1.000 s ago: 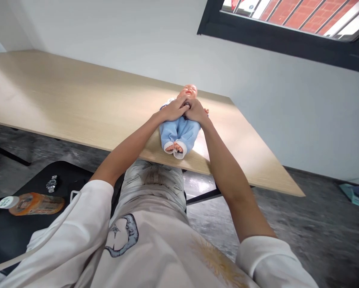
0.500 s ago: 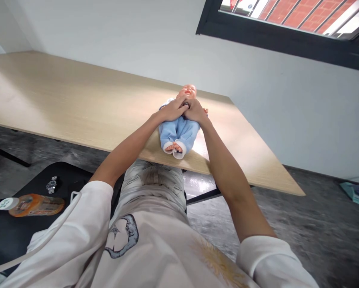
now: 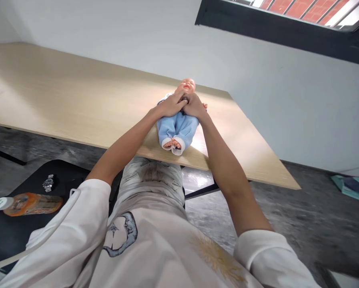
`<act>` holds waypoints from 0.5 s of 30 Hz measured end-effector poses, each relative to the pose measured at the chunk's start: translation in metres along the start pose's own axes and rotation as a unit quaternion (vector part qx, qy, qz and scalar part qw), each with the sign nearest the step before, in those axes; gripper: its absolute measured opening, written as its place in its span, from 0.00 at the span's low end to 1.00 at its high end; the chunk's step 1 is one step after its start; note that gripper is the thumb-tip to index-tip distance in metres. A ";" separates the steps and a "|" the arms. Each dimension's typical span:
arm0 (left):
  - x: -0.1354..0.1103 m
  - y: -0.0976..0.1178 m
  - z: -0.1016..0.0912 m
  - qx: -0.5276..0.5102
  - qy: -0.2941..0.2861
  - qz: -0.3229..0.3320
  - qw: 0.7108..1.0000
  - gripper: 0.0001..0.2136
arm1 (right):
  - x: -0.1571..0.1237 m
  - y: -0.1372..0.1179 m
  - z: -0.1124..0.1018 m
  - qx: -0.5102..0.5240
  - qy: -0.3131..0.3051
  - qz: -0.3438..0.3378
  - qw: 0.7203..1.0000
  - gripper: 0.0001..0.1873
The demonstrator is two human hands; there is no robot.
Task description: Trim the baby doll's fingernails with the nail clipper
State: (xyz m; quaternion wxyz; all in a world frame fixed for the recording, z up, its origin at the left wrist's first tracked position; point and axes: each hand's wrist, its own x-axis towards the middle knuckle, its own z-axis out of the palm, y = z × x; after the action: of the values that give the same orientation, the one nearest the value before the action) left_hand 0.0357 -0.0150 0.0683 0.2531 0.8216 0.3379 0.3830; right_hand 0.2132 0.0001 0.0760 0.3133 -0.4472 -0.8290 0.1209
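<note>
A small baby doll with pinkish plastic skin and light-blue cloth trousers with white cuffs lies on its back beneath the two hands, its head just beyond them and its bare feet on their near side, towards the person. The left hand rests on the doll's middle with its thumb apart from its fingers; the right hand lies against it, knuckles up, and the two overlap over the chest. Whether either has closed on the clothing cannot be told, since the fingertips are hidden.

Under the doll, a pale wood-grained tabletop stretches far to the left of the left hand and a shorter way to the right of the right. Well apart from the left hand, to its left and nearer the person, a black chair seat carries a silver metal wristwatch and a clear bottle with an orange label and white cap lying on its side. Beyond the right hand, up in the white wall, sits a dark-framed window.
</note>
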 end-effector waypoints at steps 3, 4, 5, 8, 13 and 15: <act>0.001 0.001 0.000 -0.009 0.001 -0.001 1.000 0.08 | 0.001 0.002 0.000 -0.007 -0.009 0.017 1.000 0.14; 0.001 0.001 0.000 -0.007 -0.001 0.000 1.000 0.08 | 0.001 0.003 0.000 -0.008 -0.012 0.022 1.000 0.14; 0.001 0.000 0.000 -0.005 -0.005 0.001 1.000 0.07 | 0.001 0.005 -0.001 -0.010 -0.014 0.026 1.000 0.14; 0.002 -0.002 0.001 -0.015 -0.020 -0.002 1.000 0.04 | 0.001 0.011 -0.002 -0.023 -0.014 0.026 0.999 0.14; 0.004 -0.004 0.005 -0.049 -0.017 -0.016 0.999 0.09 | 0.001 0.018 -0.004 -0.037 -0.006 0.030 0.999 0.16; 0.004 -0.005 0.006 -0.031 -0.015 -0.014 0.999 0.09 | 0.001 0.018 -0.004 -0.031 -0.002 0.026 0.999 0.17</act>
State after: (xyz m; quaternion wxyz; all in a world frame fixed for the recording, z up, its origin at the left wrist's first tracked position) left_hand 0.0413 -0.0098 0.0635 0.2886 0.8142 0.3336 0.3774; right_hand 0.2277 0.0107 0.0710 0.2945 -0.4781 -0.8208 0.1045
